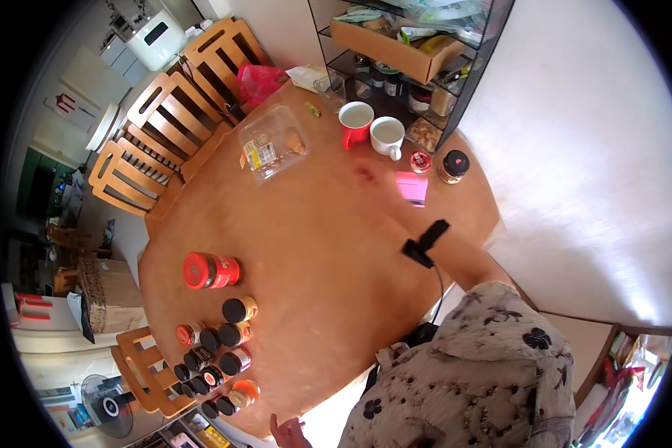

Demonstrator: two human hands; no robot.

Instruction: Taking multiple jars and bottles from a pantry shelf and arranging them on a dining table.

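Observation:
My left hand [287, 433] is at the lower edge, beside the table's near edge. Its fingers are partly spread, with nothing seen in them. My right arm reaches across the table from a floral sleeve, a black strapped device [425, 243] on its wrist. My right hand [381, 190] is smeared by motion and blends into the brown table. A blurred red patch [366, 176] shows at its fingers; what it is I cannot make out. Nearest to this hand are a pink paper pad [412, 188], a red mug [355, 123] and a white mug [387, 137].
Several dark-lidded jars [235, 334] cluster at the left, below a large red-lidded jar [210, 270]. A clear plastic box [275, 145] lies at the back. A black-lidded jar [453, 166] and small red-lidded jar [420, 161] stand near the black shelf rack [463, 104]. Wooden chairs [173, 112] line the far left.

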